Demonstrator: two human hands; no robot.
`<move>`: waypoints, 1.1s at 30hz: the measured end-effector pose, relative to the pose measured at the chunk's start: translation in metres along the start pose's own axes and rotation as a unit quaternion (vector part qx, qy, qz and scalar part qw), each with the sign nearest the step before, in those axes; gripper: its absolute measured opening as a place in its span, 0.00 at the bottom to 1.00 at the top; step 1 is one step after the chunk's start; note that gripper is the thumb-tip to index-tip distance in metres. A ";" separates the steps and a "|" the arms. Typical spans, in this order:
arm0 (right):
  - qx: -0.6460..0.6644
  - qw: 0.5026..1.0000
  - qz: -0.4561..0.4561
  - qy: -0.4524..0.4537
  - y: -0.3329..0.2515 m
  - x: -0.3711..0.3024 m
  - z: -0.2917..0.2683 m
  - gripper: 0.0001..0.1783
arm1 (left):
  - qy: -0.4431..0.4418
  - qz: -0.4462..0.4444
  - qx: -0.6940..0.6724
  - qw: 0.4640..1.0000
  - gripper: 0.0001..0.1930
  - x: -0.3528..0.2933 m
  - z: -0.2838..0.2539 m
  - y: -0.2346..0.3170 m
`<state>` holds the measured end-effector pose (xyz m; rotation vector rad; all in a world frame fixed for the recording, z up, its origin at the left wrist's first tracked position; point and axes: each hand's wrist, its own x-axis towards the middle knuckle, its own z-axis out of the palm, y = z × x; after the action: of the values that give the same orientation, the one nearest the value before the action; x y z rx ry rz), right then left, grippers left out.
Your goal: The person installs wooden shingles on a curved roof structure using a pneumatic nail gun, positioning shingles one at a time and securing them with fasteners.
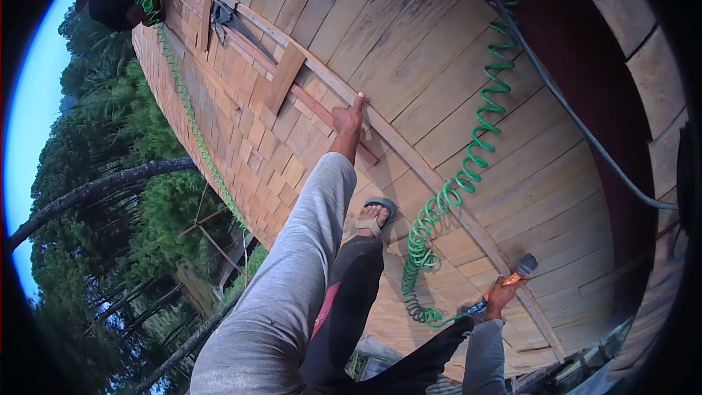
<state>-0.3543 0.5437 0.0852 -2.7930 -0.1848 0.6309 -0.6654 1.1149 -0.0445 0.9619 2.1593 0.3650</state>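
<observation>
My left hand [348, 123] rests on a long, thin wooden batten [417, 159] that runs slantwise across the shingled roof. Its thumb lies on the batten and the fingers are curled, partly hidden. At the lower right, my right hand [500, 297] is wrapped round an orange air tool [516, 278] with a dark grey head [527, 264]. The head is close to the batten's lower part. A green coiled hose [475, 153] loops down the roof to a blue end behind that hand. My left foot in a sandal [374, 216] stands on the shingles between my hands.
Beside the batten lie a reddish wooden strip [318, 108], a flat board [286, 79] and a dark cloth [220, 16]. Another person [117, 0] is at the upper left, near a second green hose [186, 102]. A grey hose [570, 102] crosses the dark red band at right. Trees stand beyond the roof's edge.
</observation>
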 end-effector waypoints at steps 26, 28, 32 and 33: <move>0.179 0.901 0.323 0.230 -0.003 0.052 0.081 0.51 | -0.012 -0.056 -0.201 0.978 0.35 -0.014 0.018 0.025; 0.149 0.894 0.350 0.235 0.004 0.058 0.075 0.53 | -0.031 -0.079 -0.239 0.967 0.34 -0.032 0.024 0.031; 0.126 0.879 0.401 0.227 0.006 0.065 0.077 0.56 | -0.022 -0.062 -0.229 0.971 0.32 -0.026 0.024 0.040; 0.121 0.877 0.412 0.217 0.002 0.064 0.083 0.57 | -0.032 -0.040 -0.214 0.975 0.31 -0.014 0.017 0.036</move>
<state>-0.3331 0.5729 -0.0137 -2.5803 1.1337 0.1286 -0.6277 1.1279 -0.0308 0.6318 1.9410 0.7145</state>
